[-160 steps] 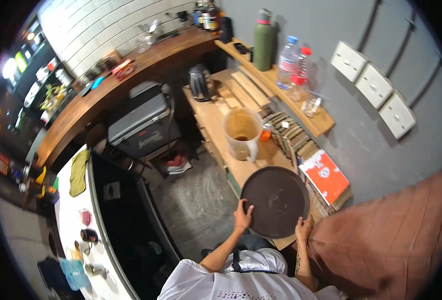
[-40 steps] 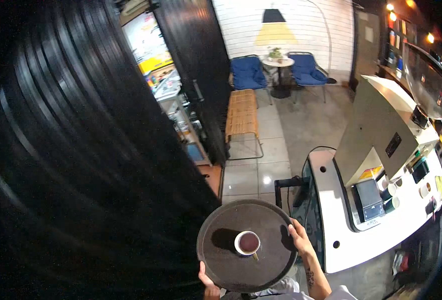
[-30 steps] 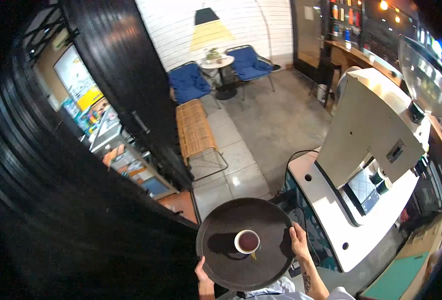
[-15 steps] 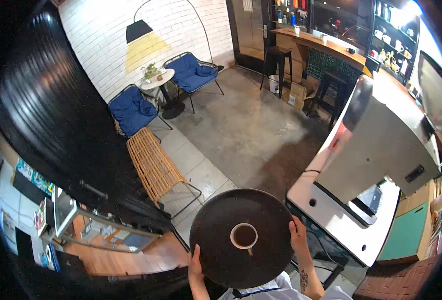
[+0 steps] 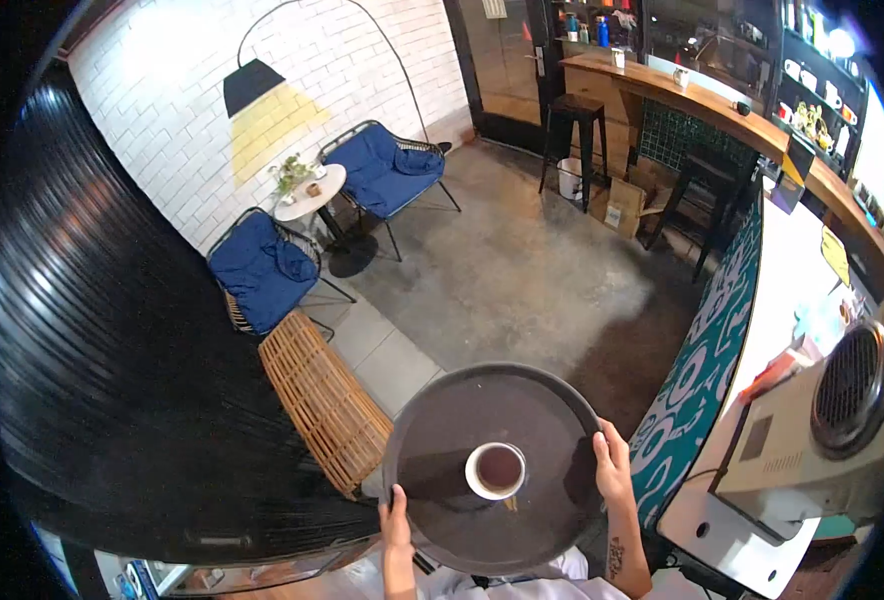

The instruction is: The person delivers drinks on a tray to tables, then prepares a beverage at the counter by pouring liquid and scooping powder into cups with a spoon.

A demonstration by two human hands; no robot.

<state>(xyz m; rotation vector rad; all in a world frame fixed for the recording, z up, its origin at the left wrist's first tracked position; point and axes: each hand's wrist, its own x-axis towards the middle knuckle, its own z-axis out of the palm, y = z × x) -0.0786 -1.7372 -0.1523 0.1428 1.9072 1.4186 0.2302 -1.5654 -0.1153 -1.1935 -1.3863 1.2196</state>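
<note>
A round dark tray (image 5: 442, 420) is held level in front of my body. On it, near the middle, stands a white cup (image 5: 496, 471) with dark reddish-brown liquid inside. The left rim of the tray is in the grip of my left hand (image 5: 396, 525), its thumb at the edge. My right hand (image 5: 614, 465) grips the right rim, with the thumb over the edge and the fingers partly hidden underneath.
A rattan bench (image 5: 324, 400) stands ahead on the left, near two blue-cushioned chairs (image 5: 387, 175) and a small round table (image 5: 310, 192). A white counter (image 5: 732, 480) with a beige machine (image 5: 812, 440) is at my right. Black stools (image 5: 574, 130) line a wooden bar (image 5: 682, 95).
The tray came into both hands and now bears a cup. The view has swung right and advanced past the black wall, bringing the chairs, bar and counter side closer.
</note>
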